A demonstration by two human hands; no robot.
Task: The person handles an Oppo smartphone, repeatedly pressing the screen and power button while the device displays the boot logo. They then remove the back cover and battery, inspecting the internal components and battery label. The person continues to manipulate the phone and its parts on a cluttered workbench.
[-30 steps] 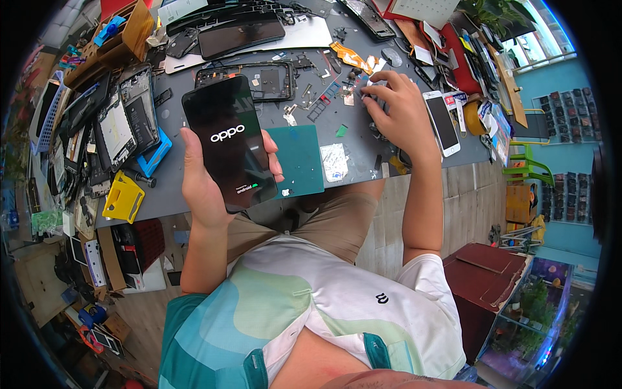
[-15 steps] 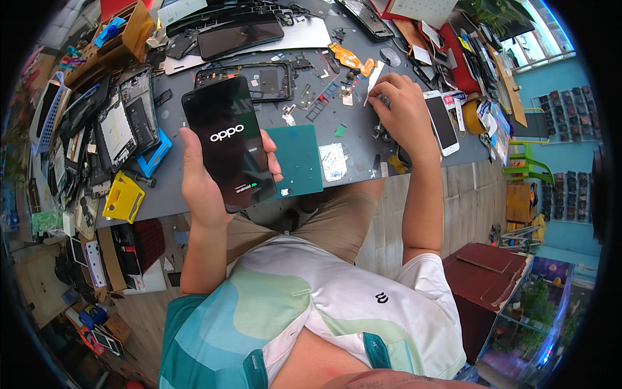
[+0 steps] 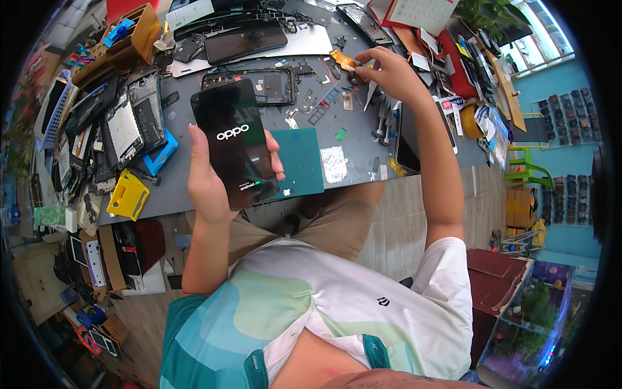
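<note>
In my left hand [image 3: 214,172] lies a black smartphone [image 3: 234,152], with the fingers wrapped round its edges. Its screen faces up at me, dark with a lit white logo and small lettering near the bottom. A green mat [image 3: 301,159] lies partly beneath that hand and phone. Farther off to the right, my right hand [image 3: 389,72] reaches over the bench with bent, parted fingers. Its fingertips are at an orange flex cable [image 3: 341,59], part of which the hand covers; whether they touch it I cannot tell. A white pointed strip [image 3: 370,96] shows just below the hand.
An open phone frame [image 3: 285,84] and small loose parts lie beyond the phone. Stripped phones and a yellow holder [image 3: 128,196] crowd the left. Screwdrivers [image 3: 385,123] and another dark phone [image 3: 407,142] lie by my right forearm. A red desk calendar [image 3: 414,14] stands far right.
My right hand has moved away from me, from above the screwdrivers to the orange flex cable, uncovering the screwdrivers and a dark phone. My left hand keeps hold of the smartphone.
</note>
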